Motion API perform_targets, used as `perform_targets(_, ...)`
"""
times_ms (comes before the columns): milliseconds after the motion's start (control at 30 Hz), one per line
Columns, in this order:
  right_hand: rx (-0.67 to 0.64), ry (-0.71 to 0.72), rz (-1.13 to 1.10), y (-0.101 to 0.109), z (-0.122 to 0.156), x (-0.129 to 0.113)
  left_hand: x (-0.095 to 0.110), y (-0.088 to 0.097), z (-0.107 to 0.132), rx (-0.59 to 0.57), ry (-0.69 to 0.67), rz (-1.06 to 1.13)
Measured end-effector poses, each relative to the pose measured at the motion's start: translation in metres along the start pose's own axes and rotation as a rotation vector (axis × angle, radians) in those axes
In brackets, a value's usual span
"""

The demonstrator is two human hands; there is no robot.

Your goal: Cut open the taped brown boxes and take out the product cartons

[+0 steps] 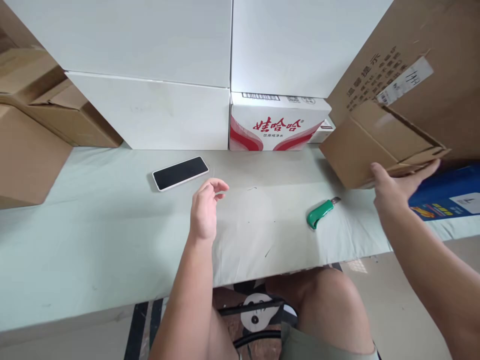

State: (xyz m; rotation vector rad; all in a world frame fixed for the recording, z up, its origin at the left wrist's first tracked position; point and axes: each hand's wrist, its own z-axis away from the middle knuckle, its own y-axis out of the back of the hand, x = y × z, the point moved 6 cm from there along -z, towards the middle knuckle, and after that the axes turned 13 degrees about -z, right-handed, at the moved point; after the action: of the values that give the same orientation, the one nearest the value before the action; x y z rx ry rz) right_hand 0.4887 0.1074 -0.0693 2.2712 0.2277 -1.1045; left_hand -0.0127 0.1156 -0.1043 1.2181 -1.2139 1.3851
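My right hand (393,187) grips the near underside of a small brown cardboard box (369,145), which is tilted and lifted off the pale green table (112,235) at the right. My left hand (205,210) hovers over the middle of the table with fingers loosely curled and apart, holding nothing. A black phone with a white rim (180,173) lies face up just beyond and to the left of my left hand. A green utility knife (321,213) lies on the table between my hands, nearer my right hand.
White boxes (150,75) and a red-and-white water carton (277,125) line the back of the table. Brown cartons (33,135) stand at the left, a large one (431,60) at the right, over a blue box (450,192). My knees show under the table's front edge.
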Motion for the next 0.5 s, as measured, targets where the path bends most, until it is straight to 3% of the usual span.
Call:
perform_targets(67, 0.061, -0.092, -0.003, -0.015, -0.001, 0.003, -0.005, 0.0, -0.001, -0.007, 0.013, -0.034)
perform_targets(167, 0.046, -0.172, 0.04, -0.038, 0.009, -0.005, -0.011, 0.001, -0.003, -0.018, 0.017, -0.091)
perform_targets(333, -0.035, -0.099, -0.015, -0.069, 0.019, -0.025, -0.016, -0.005, -0.007, -0.082, 0.049, -0.15)
perform_targets(467, -0.083, -0.093, -0.005, -0.096, 0.001, -0.024, -0.017, -0.014, -0.009, -0.133, 0.036, -0.173)
perform_targets(500, -0.157, -0.06, 0.013, -0.108, -0.004, -0.024, -0.017, -0.016, -0.01, -0.14, 0.033, -0.178)
